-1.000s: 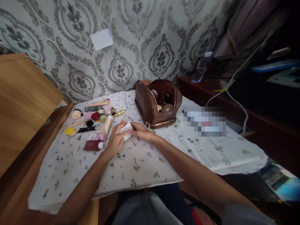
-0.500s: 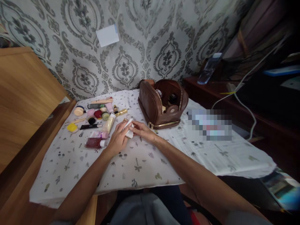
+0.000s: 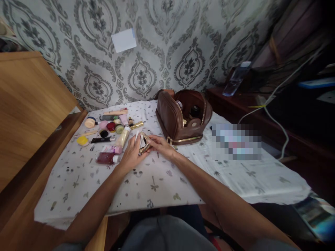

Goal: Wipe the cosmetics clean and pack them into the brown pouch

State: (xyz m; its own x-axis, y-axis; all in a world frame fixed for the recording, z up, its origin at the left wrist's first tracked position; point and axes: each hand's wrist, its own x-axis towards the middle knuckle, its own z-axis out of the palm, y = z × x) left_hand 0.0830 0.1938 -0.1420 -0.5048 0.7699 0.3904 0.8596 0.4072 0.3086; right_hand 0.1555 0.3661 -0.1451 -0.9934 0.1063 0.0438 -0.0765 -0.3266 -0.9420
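hands (image 3: 131,154) hold a gold case (image 3: 144,147) and tissue (image 3: 136,136)

Looking forward and down from the wearer's head, over the near edge of a cloth-covered bench (image 3: 167,186), and facing the patterned wall (image 3: 167,45) behind it. Viewing wide at close range, framing the fingers (image 3: 133,145) just left of centre, grey clothing (image 3: 162,233) at bottom, a wooden panel (image 3: 28,115) at far left.

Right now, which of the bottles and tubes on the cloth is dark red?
The white-capped bottle, lying left of your left hand. Its colour sets it apart from the pink-capped tube, black tube and cream tube.
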